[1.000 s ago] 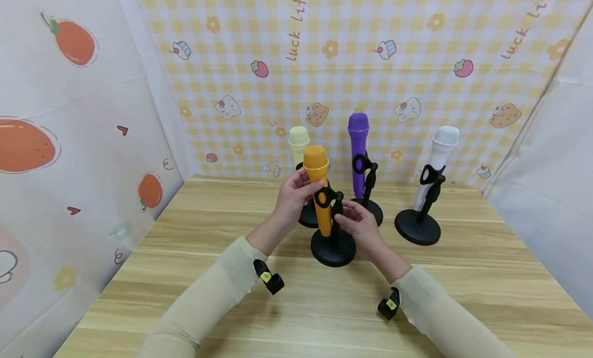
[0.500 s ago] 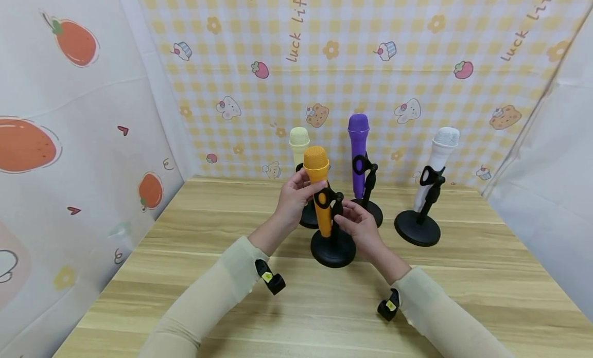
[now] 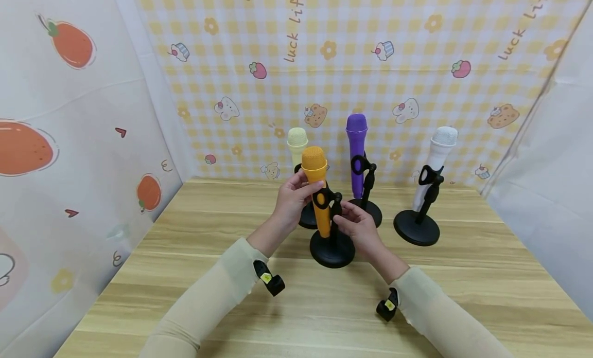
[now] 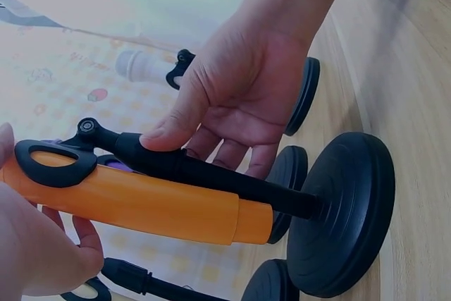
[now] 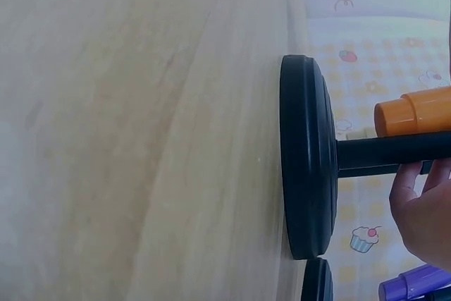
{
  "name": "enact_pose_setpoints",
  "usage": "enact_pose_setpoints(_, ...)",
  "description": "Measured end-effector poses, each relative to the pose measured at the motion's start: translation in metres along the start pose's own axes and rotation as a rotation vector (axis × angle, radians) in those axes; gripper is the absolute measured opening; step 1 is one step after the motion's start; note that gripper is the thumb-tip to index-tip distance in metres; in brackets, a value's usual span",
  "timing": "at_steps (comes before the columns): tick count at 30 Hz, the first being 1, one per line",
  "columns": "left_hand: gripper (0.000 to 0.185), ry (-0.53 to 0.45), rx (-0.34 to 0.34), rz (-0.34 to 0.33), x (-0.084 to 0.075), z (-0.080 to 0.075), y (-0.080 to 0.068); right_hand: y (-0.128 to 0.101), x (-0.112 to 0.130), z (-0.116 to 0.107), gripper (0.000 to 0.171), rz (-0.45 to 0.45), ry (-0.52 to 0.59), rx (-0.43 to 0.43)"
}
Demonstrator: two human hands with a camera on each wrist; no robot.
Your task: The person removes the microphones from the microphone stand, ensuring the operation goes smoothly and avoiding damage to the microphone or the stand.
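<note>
Orange microphone point(image 3: 322, 221) stands before a checked cloth point(image 3: 352, 18) hanging at 12 o'clock, over the middle of a wood-grained table point(image 3: 222, 214). Its black stand point(image 3: 332, 255) has a round, flat base. From there a white microphone point(image 3: 440, 149) leans at 2 o'clock, a purple microphone point(image 3: 356, 139) sits at 1, a pale yellow microphone point(image 3: 297, 140) at 11. The orange handle point(image 4: 162, 206) is smooth, slightly tilted, topped by a mesh-textured dome point(image 3: 314, 158). At 9 o'clock the left hand point(image 3: 290, 201) curls thumb and fingers round it; at 4 the right hand point(image 3: 363, 229) pinches the stem point(image 4: 261, 190). Through the oval clip's point(image 3: 330, 195) opening, orange shows.
</note>
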State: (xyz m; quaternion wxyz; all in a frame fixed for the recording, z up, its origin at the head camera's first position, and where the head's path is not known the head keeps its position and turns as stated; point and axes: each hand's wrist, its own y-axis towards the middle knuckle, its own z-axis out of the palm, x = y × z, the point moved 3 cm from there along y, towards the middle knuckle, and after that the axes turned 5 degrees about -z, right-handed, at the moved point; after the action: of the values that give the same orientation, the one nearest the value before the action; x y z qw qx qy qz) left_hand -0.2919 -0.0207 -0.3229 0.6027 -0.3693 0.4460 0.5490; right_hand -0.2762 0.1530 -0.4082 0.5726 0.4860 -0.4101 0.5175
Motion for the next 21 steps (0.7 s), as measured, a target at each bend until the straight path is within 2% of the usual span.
enact_pose_setpoints(21, 0.033, 0.009, 0.013, -0.010, -0.0082, -0.0005, 0.0008, -0.0024, 0.0085, 0.0016, 0.046, -0.018, -0.095, 0.052)
